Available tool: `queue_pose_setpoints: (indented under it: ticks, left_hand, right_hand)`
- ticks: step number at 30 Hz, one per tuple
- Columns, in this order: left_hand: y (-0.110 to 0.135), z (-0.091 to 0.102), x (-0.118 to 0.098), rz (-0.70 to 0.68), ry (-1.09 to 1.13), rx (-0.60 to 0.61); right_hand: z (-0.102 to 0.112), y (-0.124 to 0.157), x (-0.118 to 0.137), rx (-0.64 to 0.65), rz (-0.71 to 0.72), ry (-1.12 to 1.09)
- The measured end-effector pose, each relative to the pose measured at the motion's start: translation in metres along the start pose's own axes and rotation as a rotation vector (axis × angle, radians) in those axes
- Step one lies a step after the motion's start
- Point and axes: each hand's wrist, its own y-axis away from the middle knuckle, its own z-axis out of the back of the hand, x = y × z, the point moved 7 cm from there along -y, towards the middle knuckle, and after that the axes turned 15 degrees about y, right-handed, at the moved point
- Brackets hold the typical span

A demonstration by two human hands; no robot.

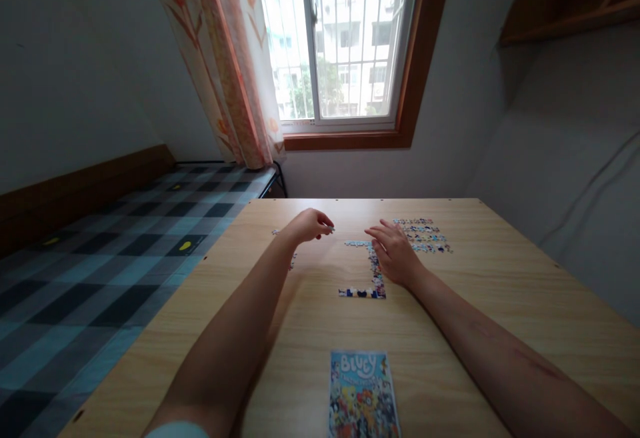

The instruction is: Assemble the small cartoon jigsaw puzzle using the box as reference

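My left hand (309, 225) is raised a little over the table, thumb and fingers pinched on a small puzzle piece (330, 229). Fingers spread, my right hand (393, 249) rests at the upper right corner of a partly joined puzzle border (379, 283). That border has a top strip, a right side and a bottom strip. Rows of loose puzzle pieces (430, 238) lie just to the right of my right hand. A few more pieces (293, 261) are beside my left forearm, partly hidden by it.
A picture card marked "Bluey" (364, 395) lies near the table's front. The wooden table (500, 278) carries everything. To the left is a bed with a checked cover (150, 251). A window (350, 45) with a flowered curtain (215, 58) stands behind; a shelf (570, 18) hangs upper right.
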Motion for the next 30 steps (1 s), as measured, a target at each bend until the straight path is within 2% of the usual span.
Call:
queue_pose_setpoints:
  ticks: [3, 6, 10, 22, 30]
  left_hand:
    - [-0.007, -0.031, 0.008, 0.004, 0.009, -0.001]
    - [-0.012, -0.044, 0.017, -0.012, 0.0, -0.045]
    - [-0.017, -0.045, 0.024, -0.05, -0.038, -0.093]
    - [-0.013, -0.045, 0.017, -0.091, -0.134, -0.069]
    - [-0.014, -0.045, 0.02, -0.101, -0.148, -0.065]
  right_hand:
    - [-0.005, 0.0, -0.001, 0.038, -0.005, 0.022]
    - [-0.009, -0.001, -0.001, 0.082, -0.003, 0.044]
    - [-0.013, -0.001, 0.0, 0.123, 0.002, 0.057]
    - [-0.014, -0.002, 0.002, 0.155, 0.006, 0.1]
    - [-0.015, -0.002, 0.002, 0.176, 0.012, 0.114]
